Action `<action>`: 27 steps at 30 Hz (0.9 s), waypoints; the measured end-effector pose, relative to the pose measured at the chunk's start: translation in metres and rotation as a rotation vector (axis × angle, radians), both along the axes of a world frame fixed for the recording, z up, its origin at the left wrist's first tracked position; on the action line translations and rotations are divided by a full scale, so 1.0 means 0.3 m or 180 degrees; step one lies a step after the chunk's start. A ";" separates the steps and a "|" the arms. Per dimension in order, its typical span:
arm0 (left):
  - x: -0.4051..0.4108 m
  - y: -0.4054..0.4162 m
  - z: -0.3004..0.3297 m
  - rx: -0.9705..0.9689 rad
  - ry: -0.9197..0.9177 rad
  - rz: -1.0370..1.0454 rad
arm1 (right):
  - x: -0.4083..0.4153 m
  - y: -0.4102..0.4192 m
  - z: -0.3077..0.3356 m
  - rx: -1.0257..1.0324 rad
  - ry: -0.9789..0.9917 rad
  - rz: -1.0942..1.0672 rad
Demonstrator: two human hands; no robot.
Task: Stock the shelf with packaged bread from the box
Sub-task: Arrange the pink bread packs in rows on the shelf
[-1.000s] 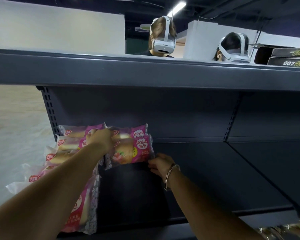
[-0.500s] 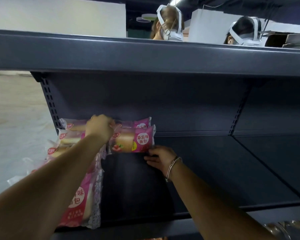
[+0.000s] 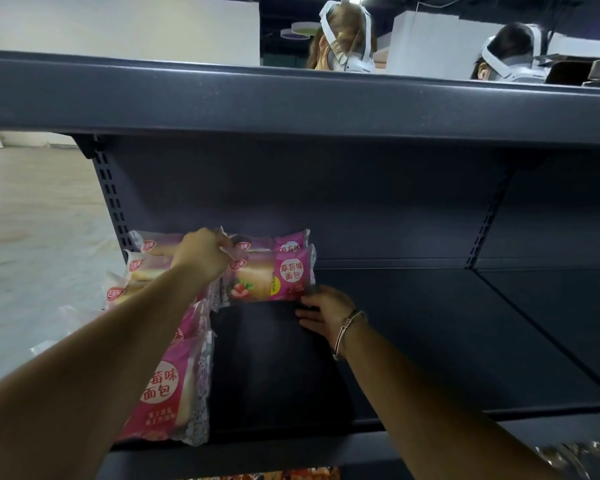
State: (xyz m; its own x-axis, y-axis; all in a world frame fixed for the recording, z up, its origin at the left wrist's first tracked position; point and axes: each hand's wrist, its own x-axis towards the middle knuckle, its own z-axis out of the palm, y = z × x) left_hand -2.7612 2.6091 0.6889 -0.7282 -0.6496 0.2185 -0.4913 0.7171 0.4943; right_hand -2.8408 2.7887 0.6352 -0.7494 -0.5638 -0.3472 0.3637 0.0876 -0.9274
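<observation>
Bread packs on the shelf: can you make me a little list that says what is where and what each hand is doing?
Shelf: dark grey metal shelf, mostly bare on its right part
Left column: pink bread packs lined up from front to back
Second column: two packs at the back, front pack showing a strawberry picture
Left hand: left hand at the back packs, fingers on a wrapper edge
Right hand: right hand at the front pack's lower right corner
Wrist: bracelet on the right wrist

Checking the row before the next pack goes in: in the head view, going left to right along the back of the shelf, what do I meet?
Stack of pink bread packs → left hand → front strawberry bread pack → right hand → bare shelf.
</observation>
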 end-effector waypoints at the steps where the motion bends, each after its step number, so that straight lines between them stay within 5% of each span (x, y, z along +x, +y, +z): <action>1: 0.003 0.003 0.001 -0.0011 0.0008 -0.0007 | 0.001 0.005 0.001 0.0009 0.0014 -0.0039; 22: 0.286 0.238 0.039 -0.0327 0.0251 0.0084 | 0.238 0.230 0.125 0.0343 0.0435 0.0367; 27: 0.474 0.419 -0.004 -0.0687 0.0699 -0.0012 | 0.362 0.373 0.107 0.0102 0.0493 0.0668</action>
State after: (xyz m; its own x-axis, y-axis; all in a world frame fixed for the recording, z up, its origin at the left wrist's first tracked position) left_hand -2.6190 2.7349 0.6877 -0.6505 -0.5684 0.5038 -0.3867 0.8187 0.4244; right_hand -2.7323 2.9007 0.6674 -0.6627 -0.7031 -0.2578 0.1885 0.1765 -0.9661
